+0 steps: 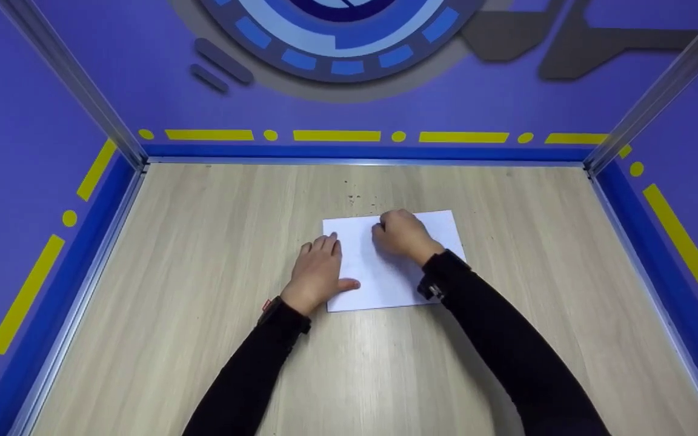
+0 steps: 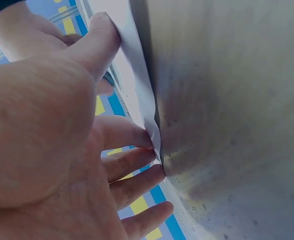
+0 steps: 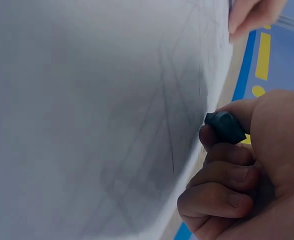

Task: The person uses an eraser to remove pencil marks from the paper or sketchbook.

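Observation:
A white sheet of paper (image 1: pixel 379 281) lies on the wooden table, with faint grey pencil lines (image 3: pixel 166 107) across it in the right wrist view. My right hand (image 1: pixel 403 234) is over the upper middle of the sheet. Between thumb and index finger it pinches a small dark teal eraser (image 3: pixel 226 127); the other fingers are curled in. In the head view the eraser is hidden by the hand. My left hand (image 1: pixel 315 266) rests on the sheet's left edge, fingers extended and thumb (image 2: pixel 99 37) spread onto the paper.
Dark crumbs (image 1: pixel 354 196) are scattered on the table (image 1: pixel 222 242) beyond the sheet. Purple-blue panels with yellow marks (image 1: pixel 337 135) and metal edge rails enclose the table at the back and both sides.

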Demonstrator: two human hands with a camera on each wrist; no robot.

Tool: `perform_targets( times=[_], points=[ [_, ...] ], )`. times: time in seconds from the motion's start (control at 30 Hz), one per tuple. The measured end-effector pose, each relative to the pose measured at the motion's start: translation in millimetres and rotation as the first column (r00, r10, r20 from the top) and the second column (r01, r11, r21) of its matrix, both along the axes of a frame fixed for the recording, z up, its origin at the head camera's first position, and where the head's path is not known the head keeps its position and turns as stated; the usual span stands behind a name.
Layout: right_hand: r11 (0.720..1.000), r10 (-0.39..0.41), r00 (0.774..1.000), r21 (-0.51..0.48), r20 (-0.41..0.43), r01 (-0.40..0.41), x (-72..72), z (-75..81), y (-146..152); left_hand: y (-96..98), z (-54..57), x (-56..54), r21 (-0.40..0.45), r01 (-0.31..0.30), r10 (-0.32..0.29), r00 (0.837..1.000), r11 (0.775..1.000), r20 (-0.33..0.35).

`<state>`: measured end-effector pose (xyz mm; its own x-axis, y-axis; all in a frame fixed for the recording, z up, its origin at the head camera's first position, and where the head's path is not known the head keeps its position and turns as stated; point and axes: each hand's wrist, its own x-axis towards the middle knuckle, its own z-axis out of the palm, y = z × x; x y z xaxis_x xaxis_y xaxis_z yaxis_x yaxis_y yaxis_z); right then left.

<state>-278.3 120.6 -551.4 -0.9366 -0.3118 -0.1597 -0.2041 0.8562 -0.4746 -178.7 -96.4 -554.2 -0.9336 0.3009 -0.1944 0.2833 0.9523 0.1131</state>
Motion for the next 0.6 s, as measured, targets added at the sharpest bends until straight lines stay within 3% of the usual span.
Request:
perform_targets(
  times=[0.23, 0.6],
  points=[
    [1.0, -0.014, 1.0, -0.018, 0.013, 0.014, -9.8, -4.5, 8.6, 0.8, 1.6, 0.7, 0.006, 0.002, -0.002, 1.0, 1.0, -0.013],
    [0.993, -0.115, 0.991, -0.024, 0.072, 0.117, -21.5, -4.8, 84.8, -0.3, -0.5, 1.1, 0.023, -0.015, 0.014, 1.0, 1.0, 0.005]
  ],
)
